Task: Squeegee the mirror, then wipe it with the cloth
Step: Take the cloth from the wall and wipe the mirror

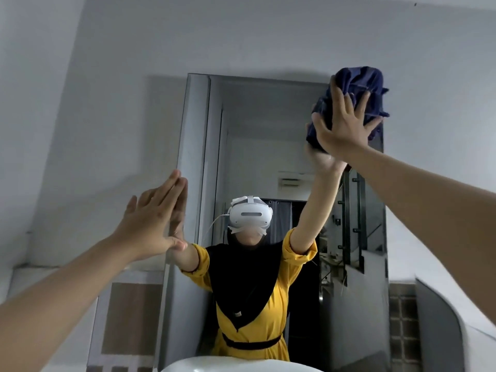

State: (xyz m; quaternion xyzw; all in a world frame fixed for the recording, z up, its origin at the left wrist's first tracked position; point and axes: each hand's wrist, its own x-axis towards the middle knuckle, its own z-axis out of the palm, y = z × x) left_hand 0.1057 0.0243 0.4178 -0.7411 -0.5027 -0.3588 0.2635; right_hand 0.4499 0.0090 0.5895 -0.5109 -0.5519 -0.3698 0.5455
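Note:
A tall frameless mirror (268, 146) hangs on the white wall in front of me. My right hand (342, 124) presses a bunched dark blue cloth (357, 87) flat against the mirror's upper right corner, fingers spread over it. My left hand (153, 221) rests flat on the mirror's left edge, fingers together, holding nothing. The mirror reflects a person in a yellow dress and white headset with both arms raised. No squeegee is in view.
A white basin rim (228, 365) shows at the bottom centre. Brown tiles (128, 318) lie on the wall at lower left, and dark small tiles (402, 323) at lower right. A grey curved edge (440, 318) stands at far right.

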